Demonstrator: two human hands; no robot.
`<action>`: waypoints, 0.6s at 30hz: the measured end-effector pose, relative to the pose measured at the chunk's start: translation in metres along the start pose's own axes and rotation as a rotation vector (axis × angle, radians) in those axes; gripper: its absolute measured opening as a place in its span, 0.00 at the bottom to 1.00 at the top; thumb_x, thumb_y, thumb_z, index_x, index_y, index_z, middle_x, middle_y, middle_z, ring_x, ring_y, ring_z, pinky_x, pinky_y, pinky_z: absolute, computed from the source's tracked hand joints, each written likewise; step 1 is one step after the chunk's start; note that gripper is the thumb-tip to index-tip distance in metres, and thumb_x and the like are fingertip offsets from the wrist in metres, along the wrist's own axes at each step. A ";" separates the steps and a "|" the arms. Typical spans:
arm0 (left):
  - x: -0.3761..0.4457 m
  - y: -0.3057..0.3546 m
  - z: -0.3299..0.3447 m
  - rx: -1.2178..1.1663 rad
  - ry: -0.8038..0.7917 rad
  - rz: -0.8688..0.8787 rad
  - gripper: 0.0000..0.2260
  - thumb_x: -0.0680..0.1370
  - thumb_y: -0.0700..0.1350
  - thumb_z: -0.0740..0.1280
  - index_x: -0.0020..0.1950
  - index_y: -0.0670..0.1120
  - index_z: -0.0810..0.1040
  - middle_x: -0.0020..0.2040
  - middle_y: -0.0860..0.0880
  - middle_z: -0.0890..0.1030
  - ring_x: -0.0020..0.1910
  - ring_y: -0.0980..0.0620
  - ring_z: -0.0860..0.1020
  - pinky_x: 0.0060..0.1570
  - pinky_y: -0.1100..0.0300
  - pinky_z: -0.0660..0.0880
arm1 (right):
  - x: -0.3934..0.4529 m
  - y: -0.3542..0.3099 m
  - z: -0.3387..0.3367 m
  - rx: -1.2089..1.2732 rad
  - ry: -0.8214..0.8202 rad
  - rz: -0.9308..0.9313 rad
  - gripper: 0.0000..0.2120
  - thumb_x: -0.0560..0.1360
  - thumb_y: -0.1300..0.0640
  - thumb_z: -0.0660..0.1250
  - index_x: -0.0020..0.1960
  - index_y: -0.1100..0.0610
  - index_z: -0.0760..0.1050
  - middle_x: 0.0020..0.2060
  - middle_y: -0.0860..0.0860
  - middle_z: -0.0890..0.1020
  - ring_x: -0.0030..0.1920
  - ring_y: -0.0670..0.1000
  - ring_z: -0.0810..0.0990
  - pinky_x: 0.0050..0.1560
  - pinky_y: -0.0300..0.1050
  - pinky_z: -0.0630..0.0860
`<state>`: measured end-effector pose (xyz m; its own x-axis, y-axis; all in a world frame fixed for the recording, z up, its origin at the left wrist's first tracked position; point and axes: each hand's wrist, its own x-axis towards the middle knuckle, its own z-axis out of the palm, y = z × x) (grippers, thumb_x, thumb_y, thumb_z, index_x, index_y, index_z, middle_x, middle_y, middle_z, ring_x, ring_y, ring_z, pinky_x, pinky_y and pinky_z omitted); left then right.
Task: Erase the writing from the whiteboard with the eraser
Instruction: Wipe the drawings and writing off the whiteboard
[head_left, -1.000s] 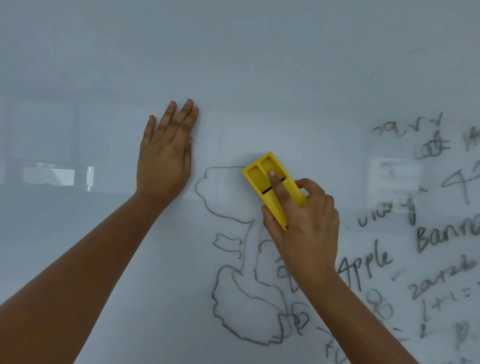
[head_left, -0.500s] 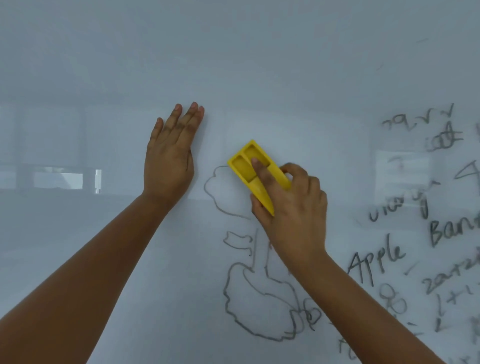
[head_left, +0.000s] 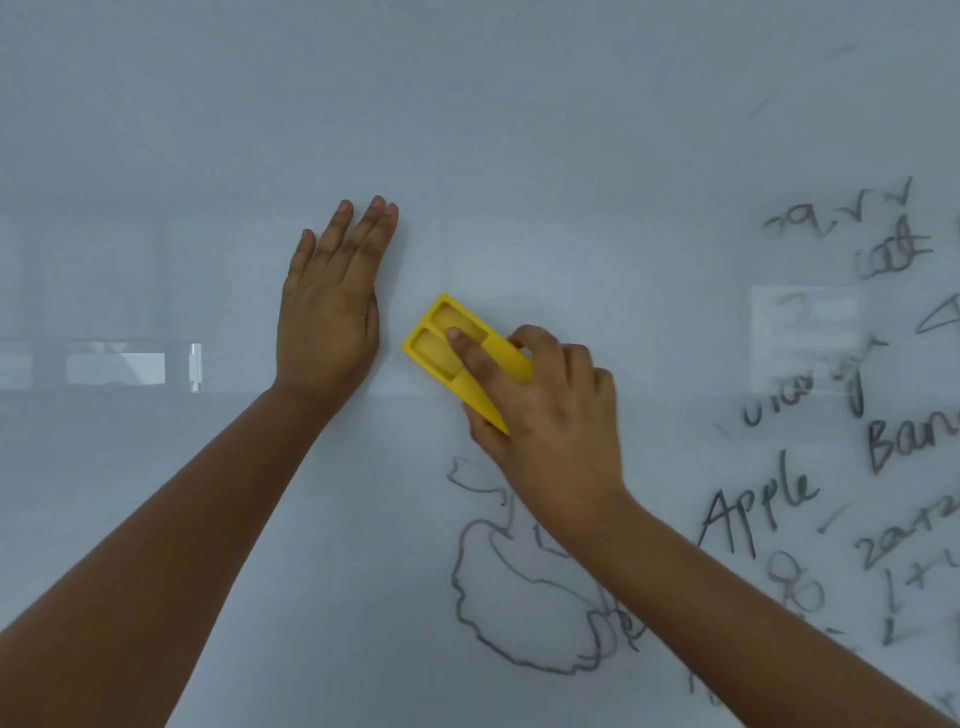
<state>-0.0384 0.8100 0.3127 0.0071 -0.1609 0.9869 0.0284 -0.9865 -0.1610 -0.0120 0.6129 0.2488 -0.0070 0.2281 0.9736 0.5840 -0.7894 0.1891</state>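
Right hand (head_left: 545, 410) clenched the yellow eraser (head_left: 462, 353), pressed to the whiteboard (head_left: 571, 130). Left hand (head_left: 332, 317) lay flat, released, just left. Board beside the grip was clean; drawing (head_left: 524, 608) below and words (head_left: 758, 499) right remained. Roughly half done.

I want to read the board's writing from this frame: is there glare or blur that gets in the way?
Head view: bright window reflections sit on the whiteboard at left and right; the right patch washes out strokes near it. The word Apple reads clearly. Writing at the right edge is smeared and cut off.
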 end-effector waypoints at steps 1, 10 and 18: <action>0.000 -0.001 0.000 0.004 -0.001 -0.001 0.28 0.75 0.30 0.53 0.76 0.42 0.62 0.75 0.46 0.66 0.75 0.44 0.61 0.73 0.49 0.52 | -0.001 -0.010 0.002 0.003 0.000 -0.006 0.30 0.65 0.48 0.71 0.66 0.42 0.69 0.51 0.54 0.80 0.39 0.57 0.75 0.36 0.47 0.69; -0.001 0.003 -0.003 0.014 -0.004 -0.034 0.26 0.78 0.31 0.53 0.76 0.42 0.61 0.75 0.45 0.66 0.75 0.45 0.60 0.74 0.51 0.51 | -0.044 0.021 -0.002 0.130 0.061 0.250 0.29 0.67 0.49 0.72 0.66 0.45 0.69 0.52 0.58 0.77 0.40 0.60 0.74 0.37 0.51 0.71; -0.001 0.001 -0.001 0.013 0.017 -0.038 0.24 0.80 0.35 0.52 0.77 0.43 0.60 0.75 0.45 0.66 0.75 0.45 0.59 0.73 0.62 0.44 | -0.093 -0.009 0.007 0.060 -0.097 0.040 0.31 0.67 0.46 0.70 0.67 0.40 0.63 0.50 0.52 0.80 0.40 0.55 0.75 0.37 0.48 0.71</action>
<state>-0.0393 0.8097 0.3112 -0.0115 -0.1237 0.9922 0.0410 -0.9915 -0.1232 -0.0108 0.6026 0.1558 0.0947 0.2534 0.9627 0.6295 -0.7644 0.1393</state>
